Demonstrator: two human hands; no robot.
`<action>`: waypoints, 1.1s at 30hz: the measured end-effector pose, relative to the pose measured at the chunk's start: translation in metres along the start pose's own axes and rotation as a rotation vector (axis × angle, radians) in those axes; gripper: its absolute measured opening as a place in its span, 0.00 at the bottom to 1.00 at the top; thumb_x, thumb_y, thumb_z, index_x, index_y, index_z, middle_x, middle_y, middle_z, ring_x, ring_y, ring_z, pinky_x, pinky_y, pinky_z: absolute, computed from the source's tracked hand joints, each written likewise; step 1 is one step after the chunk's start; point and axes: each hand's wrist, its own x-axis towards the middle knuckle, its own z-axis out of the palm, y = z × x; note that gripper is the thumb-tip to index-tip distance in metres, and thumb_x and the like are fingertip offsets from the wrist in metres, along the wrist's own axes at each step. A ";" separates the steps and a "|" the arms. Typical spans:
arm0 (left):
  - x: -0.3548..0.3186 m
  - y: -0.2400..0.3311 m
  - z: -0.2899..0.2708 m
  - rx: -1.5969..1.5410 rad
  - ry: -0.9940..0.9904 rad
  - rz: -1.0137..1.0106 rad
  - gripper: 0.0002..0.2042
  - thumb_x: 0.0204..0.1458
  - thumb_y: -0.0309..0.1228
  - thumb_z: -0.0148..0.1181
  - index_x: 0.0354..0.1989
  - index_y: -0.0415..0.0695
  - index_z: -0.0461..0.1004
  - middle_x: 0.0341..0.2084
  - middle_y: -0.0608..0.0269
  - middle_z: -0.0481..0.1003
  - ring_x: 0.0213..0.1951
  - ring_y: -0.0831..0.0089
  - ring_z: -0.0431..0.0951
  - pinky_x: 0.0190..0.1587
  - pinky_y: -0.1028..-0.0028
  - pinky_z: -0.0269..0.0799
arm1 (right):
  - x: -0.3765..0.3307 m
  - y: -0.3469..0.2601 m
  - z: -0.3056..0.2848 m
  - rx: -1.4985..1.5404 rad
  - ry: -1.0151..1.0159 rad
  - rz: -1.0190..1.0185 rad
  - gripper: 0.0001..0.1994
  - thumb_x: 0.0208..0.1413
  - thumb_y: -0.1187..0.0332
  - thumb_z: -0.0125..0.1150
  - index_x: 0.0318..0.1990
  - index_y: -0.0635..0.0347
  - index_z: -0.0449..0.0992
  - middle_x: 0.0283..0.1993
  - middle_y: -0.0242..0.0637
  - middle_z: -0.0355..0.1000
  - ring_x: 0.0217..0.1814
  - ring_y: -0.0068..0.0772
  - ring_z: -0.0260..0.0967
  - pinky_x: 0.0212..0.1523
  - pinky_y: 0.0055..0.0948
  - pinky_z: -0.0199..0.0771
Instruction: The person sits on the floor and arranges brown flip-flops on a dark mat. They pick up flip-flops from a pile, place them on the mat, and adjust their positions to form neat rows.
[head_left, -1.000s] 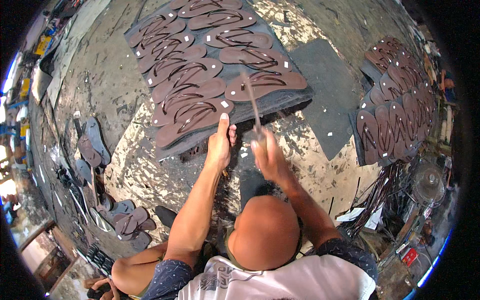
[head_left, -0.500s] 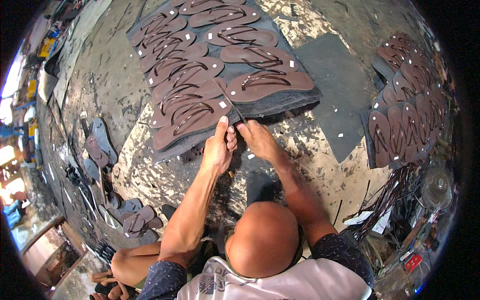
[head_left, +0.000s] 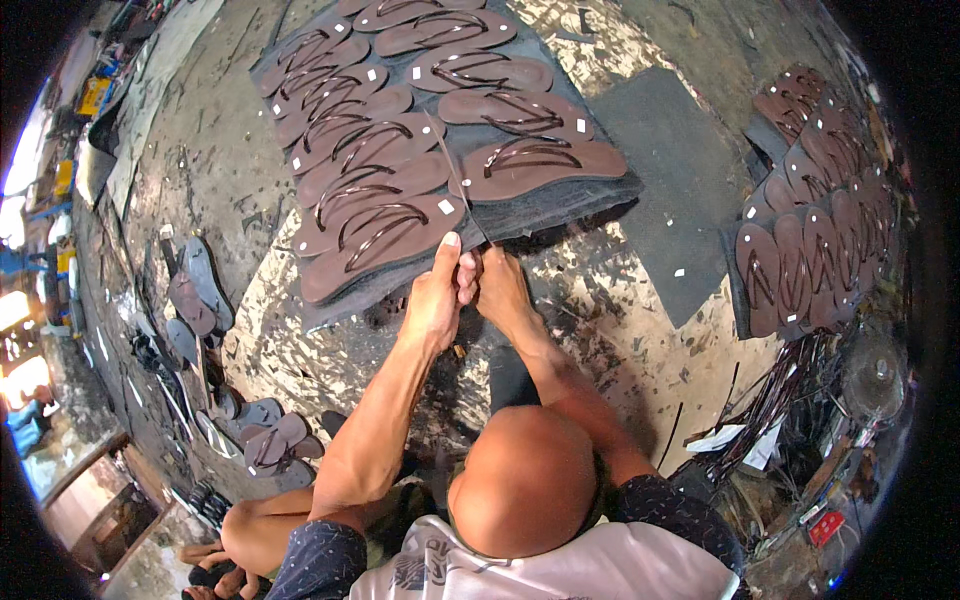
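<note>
Brown flip-flops with dark glossy straps lie in two columns on a dark rubber sheet in front of me. My left hand is closed on the near edge of this sheet, thumb up beside the nearest left flip-flop. Close against it on the right, my right hand is wrapped round the low end of a long thin knife. Its narrow blade runs away from me between the two columns. The handle is hidden in my fist.
To the right lies a bare dark sheet, with another batch of brown flip-flops beyond it. A bundle of dark straps and a fan stand near right. Loose sandals lie at left; a person's knee is near left.
The knife blade reaches farther away between the columns, and my right hand has shifted slightly left, nearer my left hand. The sheet with flip-flops has moved a little left. My left hand keeps its hold.
</note>
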 end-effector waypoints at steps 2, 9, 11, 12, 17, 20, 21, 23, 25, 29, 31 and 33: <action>-0.003 0.000 0.005 0.040 0.017 0.003 0.20 0.65 0.51 0.53 0.29 0.47 0.69 0.19 0.73 0.62 0.21 0.80 0.58 0.25 0.80 0.54 | 0.006 0.003 -0.003 -0.126 -0.054 -0.039 0.05 0.52 0.76 0.58 0.35 0.67 0.76 0.38 0.59 0.76 0.43 0.63 0.75 0.41 0.53 0.75; 0.003 0.000 -0.005 -0.119 -0.106 -0.072 0.22 0.66 0.53 0.51 0.30 0.47 0.69 0.18 0.74 0.61 0.20 0.81 0.57 0.23 0.79 0.50 | 0.039 0.007 -0.055 -0.559 -0.393 -0.034 0.21 0.64 0.56 0.44 0.53 0.60 0.75 0.43 0.59 0.77 0.46 0.62 0.76 0.47 0.52 0.75; 0.005 -0.003 -0.003 -0.147 -0.133 -0.087 0.22 0.66 0.53 0.51 0.30 0.47 0.69 0.17 0.74 0.60 0.20 0.81 0.57 0.23 0.79 0.50 | 0.045 0.010 -0.052 -0.486 -0.358 0.087 0.27 0.68 0.50 0.35 0.51 0.61 0.76 0.48 0.60 0.75 0.50 0.65 0.74 0.52 0.53 0.73; 0.005 -0.005 -0.001 -0.150 -0.133 -0.096 0.21 0.66 0.53 0.50 0.30 0.47 0.68 0.17 0.74 0.59 0.20 0.81 0.57 0.22 0.79 0.49 | 0.046 0.014 -0.054 -0.516 -0.394 0.057 0.27 0.68 0.50 0.35 0.52 0.61 0.76 0.48 0.61 0.75 0.50 0.65 0.74 0.52 0.53 0.73; 0.005 -0.005 0.003 -0.180 -0.113 -0.108 0.21 0.67 0.53 0.49 0.30 0.47 0.68 0.18 0.74 0.60 0.20 0.81 0.57 0.22 0.80 0.49 | 0.031 0.000 -0.040 -0.341 -0.180 -0.064 0.20 0.64 0.57 0.44 0.50 0.62 0.76 0.44 0.60 0.76 0.48 0.66 0.73 0.49 0.52 0.73; 0.008 -0.002 0.009 -0.227 -0.163 -0.113 0.21 0.67 0.52 0.49 0.31 0.47 0.68 0.18 0.74 0.60 0.19 0.81 0.58 0.20 0.81 0.49 | 0.038 0.025 -0.010 0.117 0.043 0.132 0.16 0.61 0.57 0.52 0.41 0.61 0.78 0.36 0.52 0.78 0.35 0.54 0.76 0.38 0.46 0.76; 0.009 -0.002 0.011 -0.249 -0.176 -0.126 0.21 0.67 0.52 0.50 0.31 0.47 0.68 0.18 0.74 0.61 0.18 0.81 0.58 0.19 0.81 0.49 | 0.041 0.027 -0.006 0.392 0.004 0.333 0.17 0.61 0.56 0.52 0.39 0.61 0.78 0.35 0.49 0.78 0.33 0.49 0.77 0.36 0.44 0.76; 0.010 -0.002 0.022 -0.324 -0.219 -0.143 0.21 0.66 0.52 0.50 0.31 0.46 0.68 0.19 0.73 0.62 0.17 0.82 0.60 0.17 0.82 0.49 | 0.036 0.024 -0.007 0.491 0.037 0.233 0.14 0.66 0.60 0.47 0.38 0.59 0.75 0.28 0.37 0.72 0.24 0.37 0.71 0.26 0.36 0.73; 0.013 -0.002 0.035 -0.322 -0.193 -0.163 0.21 0.66 0.52 0.50 0.32 0.45 0.69 0.20 0.71 0.63 0.18 0.81 0.62 0.17 0.82 0.51 | 0.035 0.020 -0.005 0.587 0.064 0.158 0.13 0.69 0.62 0.44 0.38 0.58 0.73 0.25 0.32 0.68 0.21 0.31 0.69 0.21 0.32 0.72; 0.025 -0.004 0.064 -0.329 -0.197 -0.137 0.21 0.67 0.51 0.50 0.33 0.44 0.70 0.21 0.70 0.66 0.19 0.80 0.65 0.16 0.82 0.52 | 0.033 0.022 -0.011 0.575 0.092 0.122 0.13 0.69 0.62 0.44 0.38 0.58 0.73 0.26 0.34 0.68 0.22 0.33 0.69 0.23 0.33 0.72; 0.032 -0.004 0.074 -0.329 -0.206 -0.122 0.21 0.67 0.51 0.50 0.33 0.43 0.70 0.21 0.70 0.66 0.19 0.80 0.65 0.16 0.82 0.53 | 0.032 0.024 -0.017 0.524 0.112 0.111 0.14 0.69 0.61 0.44 0.39 0.59 0.73 0.27 0.35 0.69 0.23 0.34 0.69 0.24 0.33 0.72; 0.036 0.000 0.077 -0.317 -0.193 -0.106 0.21 0.67 0.51 0.49 0.34 0.43 0.71 0.22 0.70 0.67 0.19 0.80 0.66 0.17 0.82 0.54 | 0.035 0.022 -0.024 0.468 0.118 0.090 0.14 0.69 0.61 0.44 0.39 0.59 0.73 0.28 0.36 0.69 0.24 0.35 0.69 0.25 0.34 0.71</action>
